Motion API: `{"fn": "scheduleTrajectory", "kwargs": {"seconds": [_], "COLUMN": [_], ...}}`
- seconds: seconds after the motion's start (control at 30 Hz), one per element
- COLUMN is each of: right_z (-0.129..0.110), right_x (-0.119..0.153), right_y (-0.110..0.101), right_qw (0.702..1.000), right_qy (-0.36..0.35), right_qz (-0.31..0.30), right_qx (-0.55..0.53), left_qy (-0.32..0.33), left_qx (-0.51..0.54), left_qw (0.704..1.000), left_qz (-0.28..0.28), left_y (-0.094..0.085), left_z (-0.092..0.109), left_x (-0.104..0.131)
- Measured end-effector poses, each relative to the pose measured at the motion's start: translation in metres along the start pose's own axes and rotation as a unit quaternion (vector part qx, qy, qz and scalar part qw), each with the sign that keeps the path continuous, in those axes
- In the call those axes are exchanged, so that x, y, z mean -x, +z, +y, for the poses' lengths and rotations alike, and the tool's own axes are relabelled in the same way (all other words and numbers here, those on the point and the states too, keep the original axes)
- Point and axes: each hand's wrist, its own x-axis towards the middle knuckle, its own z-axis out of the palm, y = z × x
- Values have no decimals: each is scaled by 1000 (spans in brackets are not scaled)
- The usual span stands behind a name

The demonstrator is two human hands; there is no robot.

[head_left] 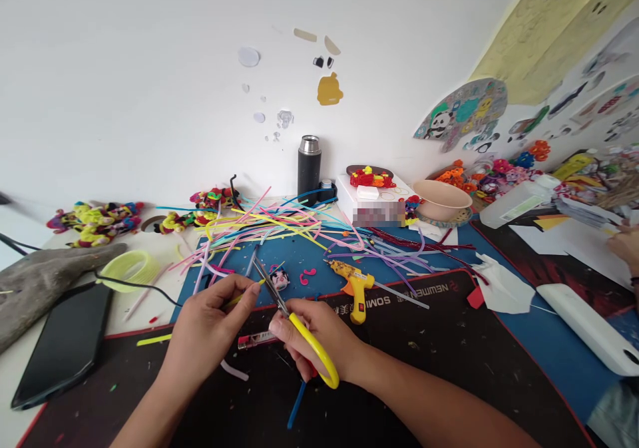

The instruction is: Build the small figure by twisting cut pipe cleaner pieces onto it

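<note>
My left hand (204,328) pinches a thin yellow pipe cleaner (262,281) between thumb and fingers, its short tip poking out toward the scissors. My right hand (332,335) grips scissors with yellow handles (322,360), the blades pointing up and left, close beside that tip. Whether the blades touch it I cannot tell. Just behind the blades lies a small pink, white and black figure piece (279,277). A pink curled piece (307,275) is to its right. Below my hands are a red-ended stick-like item (257,339), partly hidden, and a blue pipe cleaner (297,406).
A yellow glue gun (358,287) lies right of my hands. Loose coloured pipe cleaners (299,225) spread behind. A black flask (309,172) stands by the wall. At left are a phone (64,341) and a coiled yellow-green roll (128,271). Another person's hand (624,245) shows at far right.
</note>
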Motion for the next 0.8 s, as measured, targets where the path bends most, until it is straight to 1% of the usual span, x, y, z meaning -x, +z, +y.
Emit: {"fn": "scheduleTrajectory", "kwargs": {"seconds": [0.33,0.5,0.8], "right_z": [3,2,0], "right_x": [0,0,1], "right_y": [1,1,1], "right_qw": [1000,1000,1000], "right_qy": [-3,6,10], "right_qz": [-3,-2,-1], "right_qx": [0,10,12], "left_qy": [-40,-44,-58], "left_qx": [46,73,79], "left_qw": [998,996,995], "left_qz": [-31,-30,-31], "left_y": [-1,-1,-2], "left_z": [-8,-11,-5], "left_x": [-4,-5,-5]}}
